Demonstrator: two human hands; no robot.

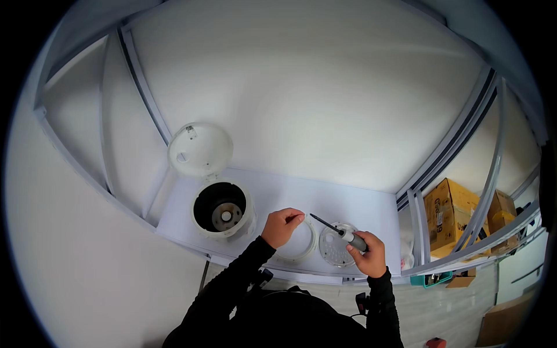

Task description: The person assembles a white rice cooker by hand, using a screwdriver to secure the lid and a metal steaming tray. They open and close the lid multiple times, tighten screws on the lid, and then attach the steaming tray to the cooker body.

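My right hand [370, 255] is wrapped round the grey handle of a screwdriver [346, 235]. Its dark shaft points up and left, toward my other hand. My left hand [279, 228] is closed in a pinch above a white ring [314, 246]; anything between its fingertips is too small to make out. Below the screwdriver lies a round, pale disc [333, 250] with small holes. A white rice cooker [250, 219] stands left of my left hand. Its lid [203, 149] is tilted up and back, and a round metal plate [227, 215] shows in its dark inside.
All of this rests on a white table [371, 210] with a pale wall behind it. Metal frame posts [145, 87] rise at both sides. Beyond the right end are a yellow cardboard box [445, 217], more boxes and a teal bin [430, 280].
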